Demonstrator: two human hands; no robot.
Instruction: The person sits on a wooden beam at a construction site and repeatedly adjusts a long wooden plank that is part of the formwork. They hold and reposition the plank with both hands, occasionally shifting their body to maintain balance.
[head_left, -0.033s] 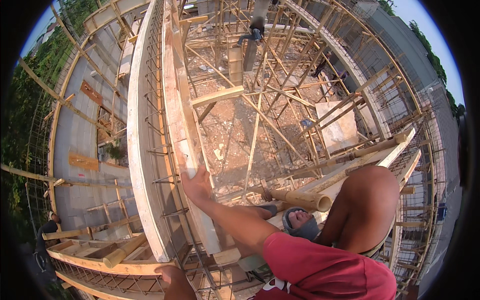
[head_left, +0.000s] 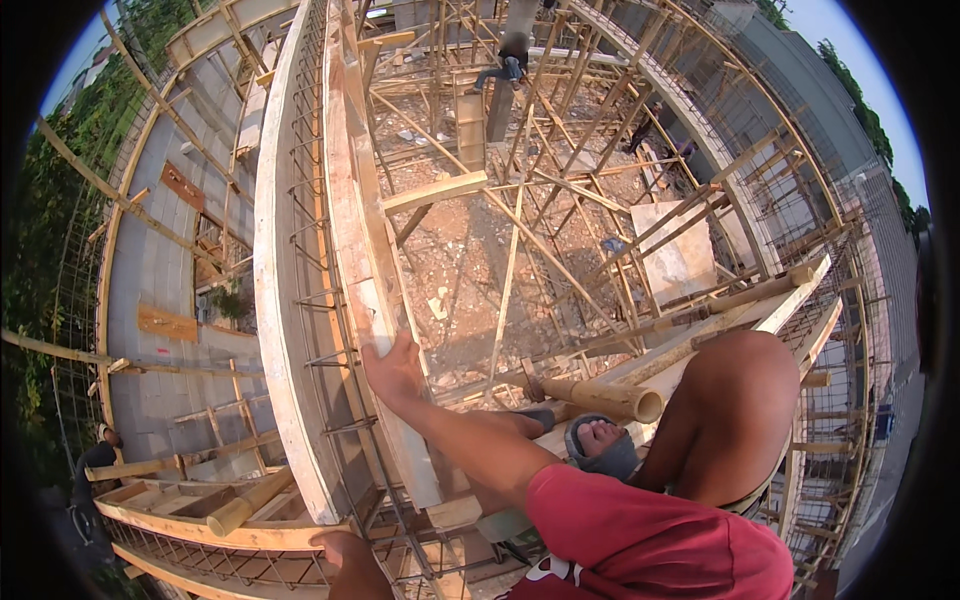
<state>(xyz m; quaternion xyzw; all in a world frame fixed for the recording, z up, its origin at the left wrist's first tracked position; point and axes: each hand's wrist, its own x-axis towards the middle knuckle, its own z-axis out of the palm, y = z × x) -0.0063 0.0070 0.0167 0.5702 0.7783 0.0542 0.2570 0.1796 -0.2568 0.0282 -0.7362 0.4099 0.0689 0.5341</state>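
Note:
My right arm, in a red sleeve, reaches across to a long pale formwork board (head_left: 378,330). The right hand (head_left: 393,368) closes over the board's upper edge, thumb on the near face and fingers mostly hidden behind. Low in the view, my left hand (head_left: 342,548) rests at the lower end of a second whitish formwork board (head_left: 285,400), its fingers curled on the wood and partly hidden. Between the two boards runs a cage of steel rebar (head_left: 350,427) with bent stirrups. My bent knee (head_left: 735,400) and a foot in a grey covering (head_left: 600,445) are at the right.
A thick bamboo pole (head_left: 610,398) lies beside my foot. Far below, rubble-strewn ground (head_left: 450,270) holds many slanted wooden props. One person (head_left: 510,65) sits high by a column; another (head_left: 95,470) is at the lower left. A grey block wall (head_left: 150,270) stands left.

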